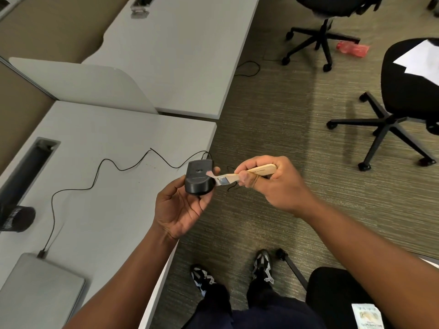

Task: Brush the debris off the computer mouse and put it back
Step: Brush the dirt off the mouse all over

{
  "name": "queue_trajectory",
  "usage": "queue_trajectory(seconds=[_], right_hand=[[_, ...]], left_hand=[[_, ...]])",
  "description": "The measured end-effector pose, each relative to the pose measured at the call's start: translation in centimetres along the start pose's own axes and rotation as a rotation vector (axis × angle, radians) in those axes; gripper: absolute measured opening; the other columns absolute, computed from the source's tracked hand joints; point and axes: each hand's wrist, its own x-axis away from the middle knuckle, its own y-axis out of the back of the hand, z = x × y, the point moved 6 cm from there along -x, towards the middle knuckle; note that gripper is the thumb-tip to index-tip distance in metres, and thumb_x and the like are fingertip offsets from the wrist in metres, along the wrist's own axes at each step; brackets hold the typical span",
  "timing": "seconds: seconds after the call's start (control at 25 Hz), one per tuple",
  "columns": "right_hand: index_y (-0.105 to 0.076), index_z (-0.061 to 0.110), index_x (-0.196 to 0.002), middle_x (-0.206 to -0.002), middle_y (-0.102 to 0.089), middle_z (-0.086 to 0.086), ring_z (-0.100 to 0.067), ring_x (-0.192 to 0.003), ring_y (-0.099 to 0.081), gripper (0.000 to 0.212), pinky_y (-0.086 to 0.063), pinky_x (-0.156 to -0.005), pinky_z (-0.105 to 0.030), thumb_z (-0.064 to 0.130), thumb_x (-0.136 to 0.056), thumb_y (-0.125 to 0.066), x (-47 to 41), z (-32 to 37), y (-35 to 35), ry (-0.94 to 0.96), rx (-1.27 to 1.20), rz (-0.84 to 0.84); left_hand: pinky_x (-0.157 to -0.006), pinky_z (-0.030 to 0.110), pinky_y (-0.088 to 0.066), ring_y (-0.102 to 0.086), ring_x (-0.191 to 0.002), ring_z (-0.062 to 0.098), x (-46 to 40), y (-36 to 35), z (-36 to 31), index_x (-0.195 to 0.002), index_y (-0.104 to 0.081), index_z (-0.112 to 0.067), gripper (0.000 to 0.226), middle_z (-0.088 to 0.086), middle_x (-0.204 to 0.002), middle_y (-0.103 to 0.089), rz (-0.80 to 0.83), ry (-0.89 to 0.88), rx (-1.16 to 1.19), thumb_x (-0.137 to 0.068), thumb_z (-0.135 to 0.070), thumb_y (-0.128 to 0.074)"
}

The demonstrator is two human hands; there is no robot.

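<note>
My left grip [180,210] cradles the mouse [199,177] belly-up, off the counter [107,143]; my right grip [268,179] wraps the brush [247,174], bristles apparently touching.

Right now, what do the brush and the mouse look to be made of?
Brush: pale, unpainted wooden handle with visible grain tone, a shiny silver band that looks like metal, and light bristles, material unclear. Computer mouse: black matte shell, probably moulded plastic, its flat underside facing up.
</note>
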Motion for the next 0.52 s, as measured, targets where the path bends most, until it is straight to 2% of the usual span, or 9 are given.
queue_trajectory(seconds=[0.08, 0.12, 0.16, 0.24, 0.28, 0.32, 0.36, 0.48, 0.52], right_hand=[[-0.080, 0.023, -0.091, -0.087, -0.077, -0.016, -0.061, -0.083, -0.060, 0.005, -0.052, -0.069, -0.065, 0.022, -0.093, -0.074, 0.2, 0.0, -0.3, 0.002, -0.041, 0.042], [-0.080, 0.022, -0.091, -0.088, -0.077, -0.016, -0.059, -0.087, -0.062, 0.005, -0.053, -0.075, -0.068, 0.024, -0.090, -0.075, 0.4, 0.0, -0.5, 0.002, -0.060, 0.063], [-0.080, 0.020, -0.091, -0.089, -0.077, -0.017, -0.051, -0.087, -0.068, 0.008, -0.055, -0.079, -0.064, 0.026, -0.088, -0.075, 0.5, 0.0, -0.6, 0.004, -0.077, 0.076], [-0.079, 0.014, -0.093, -0.090, -0.077, -0.019, -0.029, -0.083, -0.073, 0.015, -0.060, -0.079, -0.043, 0.026, -0.084, -0.074, 0.8, 0.2, -0.7, 0.013, -0.125, 0.086], [-0.079, 0.012, -0.094, -0.090, -0.078, -0.019, -0.025, -0.082, -0.073, 0.016, -0.061, -0.076, -0.035, 0.024, -0.083, -0.074, 0.9, 0.4, -0.6, 0.020, -0.157, 0.074], [-0.078, 0.012, -0.095, -0.091, -0.078, -0.018, -0.024, -0.082, -0.073, 0.016, -0.061, -0.075, -0.033, 0.023, -0.083, -0.074, 0.8, 0.5, -0.4, 0.028, -0.178, 0.046], [-0.079, 0.014, -0.095, -0.091, -0.078, -0.019, -0.028, -0.082, -0.074, 0.015, -0.062, -0.075, -0.036, 0.022, -0.083, -0.074, 0.6, 0.6, -0.1, 0.035, -0.179, 0.007], [-0.079, 0.021, -0.094, -0.088, -0.076, -0.021, -0.055, -0.085, -0.066, 0.006, -0.055, -0.073, -0.065, 0.021, -0.090, -0.074, -0.2, 0.7, 1.0, 0.073, -0.053, -0.072], [-0.079, 0.021, -0.095, -0.085, -0.076, -0.019, -0.054, -0.078, -0.064, 0.006, -0.053, -0.066, -0.064, 0.018, -0.092, -0.074, -0.5, 0.8, 1.2, 0.082, -0.006, -0.071]], left_hand=[[-0.112, 0.041, -0.047, -0.040, -0.148, 0.037, -0.1, 0.2, -0.2, -0.148, -0.056, -0.002, 0.066, 0.032, -0.161, -0.038, -0.016, -0.012, -0.032, -0.087, -0.013, -0.077], [-0.110, 0.041, -0.049, -0.044, -0.144, 0.038, -0.1, 0.1, -0.2, -0.147, -0.057, -0.003, 0.067, 0.030, -0.159, -0.042, -0.018, -0.018, -0.055, -0.085, -0.014, -0.080], [-0.109, 0.042, -0.049, -0.049, -0.139, 0.038, -0.2, 0.1, -0.2, -0.146, -0.059, -0.004, 0.069, 0.029, -0.156, -0.046, -0.017, -0.023, -0.079, -0.083, -0.015, -0.083], [-0.110, 0.046, -0.046, -0.059, -0.131, 0.040, -0.3, -0.2, -0.2, -0.143, -0.062, -0.004, 0.072, 0.026, -0.150, -0.054, -0.022, -0.034, -0.129, -0.077, -0.016, -0.089], [-0.109, 0.049, -0.046, -0.061, -0.129, 0.042, -0.3, -0.2, -0.1, -0.141, -0.063, -0.003, 0.074, 0.026, -0.148, -0.057, -0.031, -0.039, -0.149, -0.075, -0.017, -0.091], [-0.107, 0.053, -0.049, -0.062, -0.129, 0.043, -0.4, -0.1, -0.1, -0.141, -0.063, -0.002, 0.078, 0.027, -0.146, -0.058, -0.042, -0.043, -0.157, -0.071, -0.017, -0.094], [-0.104, 0.056, -0.054, -0.063, -0.128, 0.044, -0.5, -0.1, 0.0, -0.141, -0.062, -0.002, 0.081, 0.028, -0.146, -0.058, -0.054, -0.043, -0.160, -0.069, -0.017, -0.096], [-0.091, 0.053, -0.062, -0.067, -0.120, 0.038, -0.5, -0.1, 0.4, -0.135, -0.068, -0.010, 0.075, 0.024, -0.140, -0.063, -0.062, -0.040, -0.226, -0.068, -0.024, -0.098], [-0.088, 0.051, -0.063, -0.068, -0.115, 0.036, -0.5, -0.1, 0.5, -0.132, -0.070, -0.012, 0.073, 0.021, -0.134, -0.066, -0.077, -0.042, -0.265, -0.066, -0.027, -0.099]])
